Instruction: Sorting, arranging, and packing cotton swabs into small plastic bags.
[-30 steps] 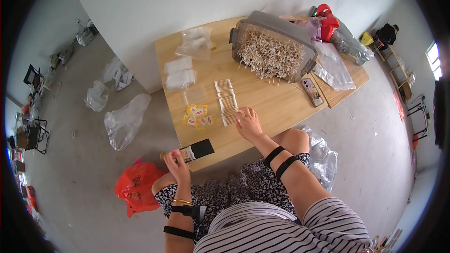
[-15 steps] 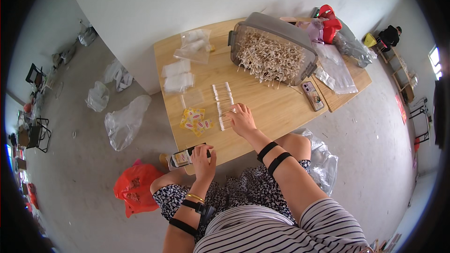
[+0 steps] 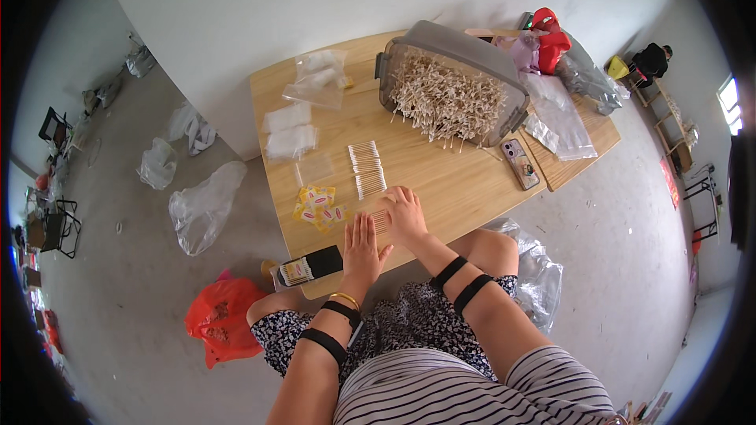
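Note:
A neat row of cotton swabs [image 3: 366, 167] lies side by side on the table. At its near end, a small group of swabs [image 3: 381, 222] shows between my two hands. My right hand [image 3: 405, 219] curls over this group, fingers bent against it. Flat beside it, my left hand [image 3: 362, 256] has its fingers stretched out, with the tips at the swabs' left ends. Left of the hands lie small yellow-and-white printed cards [image 3: 316, 206]. A black holder [image 3: 321, 263] with a clear pack of swabs [image 3: 296, 271] at its end rests at the table's near left edge.
A grey bin [image 3: 453, 43] tipped on its side holds a heap of loose swabs [image 3: 449, 98]. Clear bags [image 3: 290, 130] lie at the table's left, and a phone [image 3: 520, 164] at the right. A red bag [image 3: 224, 319] stands on the floor. Another person [image 3: 652, 61] sits far right.
My left hand has left the black holder and moved right to the swabs, its fingers straightening. My right hand has come nearer, and a group of swabs has parted from the row.

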The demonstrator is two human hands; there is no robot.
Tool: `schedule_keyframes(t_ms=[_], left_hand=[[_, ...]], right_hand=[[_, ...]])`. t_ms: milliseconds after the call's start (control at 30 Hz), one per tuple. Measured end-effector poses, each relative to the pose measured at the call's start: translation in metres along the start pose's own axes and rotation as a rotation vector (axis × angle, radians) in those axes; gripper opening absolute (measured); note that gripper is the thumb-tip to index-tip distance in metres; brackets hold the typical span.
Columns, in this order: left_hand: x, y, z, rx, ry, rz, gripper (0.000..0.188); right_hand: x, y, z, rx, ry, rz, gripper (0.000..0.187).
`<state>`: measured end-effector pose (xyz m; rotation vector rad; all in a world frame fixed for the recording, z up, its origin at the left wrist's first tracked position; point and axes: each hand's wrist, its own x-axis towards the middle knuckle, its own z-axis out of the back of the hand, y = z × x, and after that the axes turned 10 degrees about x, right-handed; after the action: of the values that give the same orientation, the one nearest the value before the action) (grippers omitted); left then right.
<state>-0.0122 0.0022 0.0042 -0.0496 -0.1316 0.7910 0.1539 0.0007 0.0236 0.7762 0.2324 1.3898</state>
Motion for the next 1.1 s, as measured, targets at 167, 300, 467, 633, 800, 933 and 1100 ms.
schedule_keyframes(t_ms=[167, 300, 467, 633, 800, 933, 1100], left_hand=[[0.001, -0.001, -0.003, 0.013, 0.020, -0.002, 0.086], [0.000, -0.002, -0.003, -0.018, 0.026, 0.006, 0.086], [-0.005, -0.001, -0.007, -0.024, 0.013, -0.001, 0.084], [-0.005, -0.002, -0.004, -0.003, 0.016, 0.000, 0.084], [-0.006, 0.000, 0.002, -0.025, 0.052, -0.013, 0.079], [-0.005, 0.006, 0.003, -0.028, 0.024, -0.040, 0.075], [-0.002, 0.006, 0.008, -0.138, 0.010, -0.008, 0.073]], right_hand=[[0.026, -0.006, 0.005, -0.064, 0.041, 0.036, 0.036], [0.029, -0.007, 0.003, -0.072, 0.107, 0.019, 0.038], [0.009, -0.006, 0.004, -0.026, 0.137, 0.013, 0.030], [-0.014, -0.005, 0.013, 0.003, 0.186, -0.005, 0.033], [-0.041, -0.008, 0.024, 0.079, 0.166, -0.045, 0.068], [-0.058, -0.002, 0.022, -0.062, 0.258, -0.015, 0.083], [-0.059, -0.002, 0.011, -0.211, 0.271, -0.003, 0.089]])
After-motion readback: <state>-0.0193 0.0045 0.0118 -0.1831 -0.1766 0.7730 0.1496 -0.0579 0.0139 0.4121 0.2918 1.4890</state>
